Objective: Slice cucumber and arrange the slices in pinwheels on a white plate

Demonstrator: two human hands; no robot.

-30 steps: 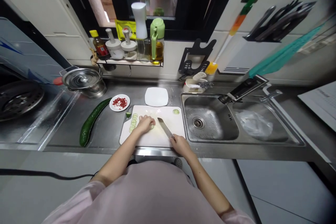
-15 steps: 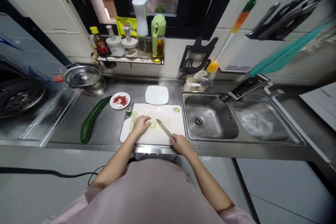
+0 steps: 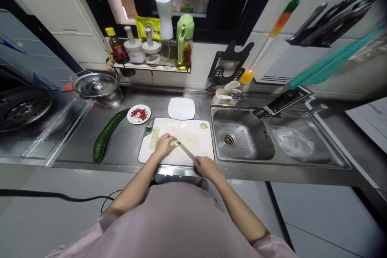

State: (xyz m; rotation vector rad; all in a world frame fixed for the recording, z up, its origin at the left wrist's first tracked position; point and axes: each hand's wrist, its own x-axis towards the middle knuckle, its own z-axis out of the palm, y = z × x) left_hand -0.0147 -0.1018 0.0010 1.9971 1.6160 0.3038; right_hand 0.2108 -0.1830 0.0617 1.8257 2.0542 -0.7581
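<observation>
My left hand (image 3: 165,146) is on the white cutting board (image 3: 193,154), its fingertips bent and pressing on a pale cucumber slice (image 3: 174,143). My right hand (image 3: 207,166) grips a knife (image 3: 188,152) by its handle, with the blade pointing up and left and its tip at that slice. Left of my left hand runs a row of overlapping cucumber slices (image 3: 153,138). A dark green cucumber end (image 3: 148,128) sits at the board's upper left corner, and a small pile of cucumber pieces (image 3: 203,126) at its upper right.
A whole cucumber (image 3: 105,137) lies left of the board, near a plate (image 3: 129,118) of chopped red bits. Behind the board is a white square dish (image 3: 181,109). A steel pot (image 3: 105,92) stands at the back left; the sink (image 3: 242,145) is on the right.
My left hand has shifted slightly right onto the single cucumber slice. The knife tip has come down and left to meet it.
</observation>
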